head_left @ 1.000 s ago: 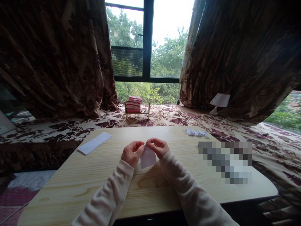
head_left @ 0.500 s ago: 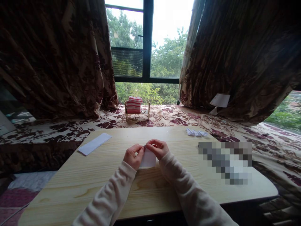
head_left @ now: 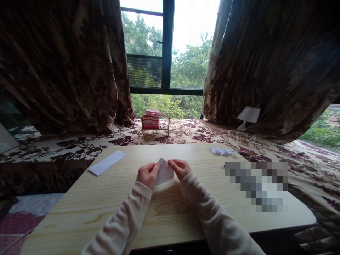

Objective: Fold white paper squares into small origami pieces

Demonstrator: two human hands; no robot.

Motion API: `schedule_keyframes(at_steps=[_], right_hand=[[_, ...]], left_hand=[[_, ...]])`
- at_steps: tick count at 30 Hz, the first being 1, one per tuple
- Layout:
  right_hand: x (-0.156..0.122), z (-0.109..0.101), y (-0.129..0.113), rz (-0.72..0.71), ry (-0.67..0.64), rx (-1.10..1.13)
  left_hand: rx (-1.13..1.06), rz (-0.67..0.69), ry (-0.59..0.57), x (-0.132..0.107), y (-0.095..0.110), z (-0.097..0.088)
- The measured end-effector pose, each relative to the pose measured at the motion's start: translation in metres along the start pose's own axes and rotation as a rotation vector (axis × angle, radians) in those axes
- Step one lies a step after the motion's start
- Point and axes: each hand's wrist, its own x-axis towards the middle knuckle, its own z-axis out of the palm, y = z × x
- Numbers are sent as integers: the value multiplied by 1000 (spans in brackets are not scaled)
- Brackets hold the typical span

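A small piece of white paper (head_left: 164, 173) is held up just above the wooden table (head_left: 111, 209), its top corner pointing away from me. My left hand (head_left: 147, 174) pinches its left edge between thumb and fingers. On the other side, my right hand (head_left: 181, 168) grips the paper near its upper right edge. Several folded white paper pieces (head_left: 222, 150) lie in a row at the table's far right. A long strip of white paper (head_left: 107, 163) rests flat at the far left.
Behind the table, a small wooden rack (head_left: 155, 129) with folded pink-striped cloths (head_left: 152, 119) stands on a flowered cover. A white lamp (head_left: 248, 115) is to its right, by the curtain (head_left: 239, 63). Something pixelated (head_left: 255, 184) covers the table's right side.
My hands have moved apart a little, and the paper between them has turned and tilted so its top corner shows. The other things on the table stay in place.
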Motion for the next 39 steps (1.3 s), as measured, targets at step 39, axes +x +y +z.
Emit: schedule_keyframes(at_steps=[39], right_hand=[[-6,1,3,-33,-124,-160]], left_hand=[[-321,-289,-104,7,2,-7]])
